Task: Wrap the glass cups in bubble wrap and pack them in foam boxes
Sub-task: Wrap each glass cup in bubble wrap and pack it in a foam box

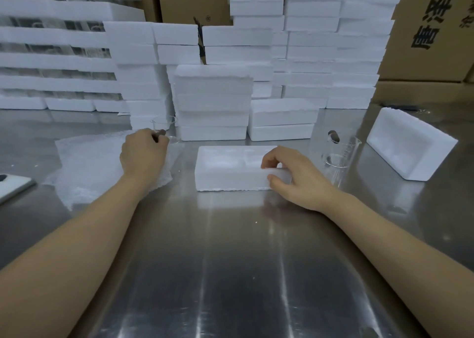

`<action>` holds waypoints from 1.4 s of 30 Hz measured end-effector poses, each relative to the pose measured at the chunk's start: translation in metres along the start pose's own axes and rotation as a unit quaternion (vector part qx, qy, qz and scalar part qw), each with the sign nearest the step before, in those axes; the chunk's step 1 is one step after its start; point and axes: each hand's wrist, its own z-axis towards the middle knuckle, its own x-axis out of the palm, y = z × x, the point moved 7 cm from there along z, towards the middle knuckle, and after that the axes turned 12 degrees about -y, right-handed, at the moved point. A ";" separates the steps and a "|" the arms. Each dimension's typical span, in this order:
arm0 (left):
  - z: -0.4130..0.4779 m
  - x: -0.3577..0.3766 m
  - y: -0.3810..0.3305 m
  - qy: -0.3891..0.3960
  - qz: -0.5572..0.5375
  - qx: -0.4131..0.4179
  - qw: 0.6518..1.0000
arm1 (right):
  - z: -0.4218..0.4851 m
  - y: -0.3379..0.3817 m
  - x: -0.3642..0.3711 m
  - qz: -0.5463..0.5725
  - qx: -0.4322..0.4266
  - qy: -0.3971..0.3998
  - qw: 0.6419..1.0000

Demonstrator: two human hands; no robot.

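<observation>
The left hand (143, 153) hides the glass cup's (165, 124) lower part.

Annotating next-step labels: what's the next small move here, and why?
Probably pull the glass cup onto the bubble wrap and lay it down: the left hand grips it, bare, at the sheet's far edge, while the right hand holds the foam box.

The right cardboard carton (433, 29) bears sideways black characters — 唐泽 — and a rear carton (189, 1) shows ®.

The foam boxes (232, 168) were plain white on a streaky silver-grey bench (230, 260); behind them, brown cartons (433, 29) bore black printed characters; the beaker (339, 155) was clear.
</observation>
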 end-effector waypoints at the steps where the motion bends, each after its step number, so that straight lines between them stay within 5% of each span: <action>1: 0.002 -0.004 0.004 -0.010 -0.052 -0.030 0.998 | 0.000 -0.001 0.000 -0.007 -0.001 -0.001 1.000; 8: 0.010 -0.044 0.007 -0.128 -0.270 -0.157 0.941 | 0.000 -0.003 -0.002 -0.021 -0.009 0.005 1.000; 11: 0.002 -0.066 -0.012 -0.162 -0.364 -0.165 0.902 | 0.003 0.011 -0.015 0.021 -0.040 -0.094 0.995; 14: -0.012 -0.068 -0.051 -0.047 -0.441 -0.113 0.889 | 0.011 0.014 -0.025 0.179 0.076 -0.180 0.964; 18: -0.046 -0.057 -0.101 0.135 -0.464 -0.003 0.875 | 0.015 0.017 -0.003 0.374 0.208 -0.138 0.893; 22: -0.058 -0.047 -0.104 0.263 -0.344 0.069 0.899 | 0.011 0.013 -0.003 0.360 0.206 -0.163 0.895; 25: -0.022 -0.058 -0.065 0.120 0.038 0.110 0.986 | 0.010 -0.002 -0.014 0.355 0.237 -0.235 0.873; 27: -0.007 -0.068 -0.039 0.096 0.232 0.092 0.963 | 0.008 -0.008 -0.018 0.367 0.252 -0.270 0.854; 29: -0.007 -0.068 -0.016 0.178 0.312 0.044 0.932 | 0.007 -0.007 -0.021 0.347 0.227 -0.279 0.866; 32: -0.016 -0.061 -0.002 0.275 0.336 0.013 0.901 | 0.006 0.002 -0.022 0.319 0.182 -0.263 0.892; 34: -0.013 -0.062 -0.004 0.260 0.328 0.023 0.908 | 0.005 0.006 -0.020 0.307 0.170 -0.250 0.902; 42: -0.002 -0.100 -0.055 -0.032 0.123 0.100 0.987 | 0.002 0.012 -0.019 0.263 0.169 -0.239 0.919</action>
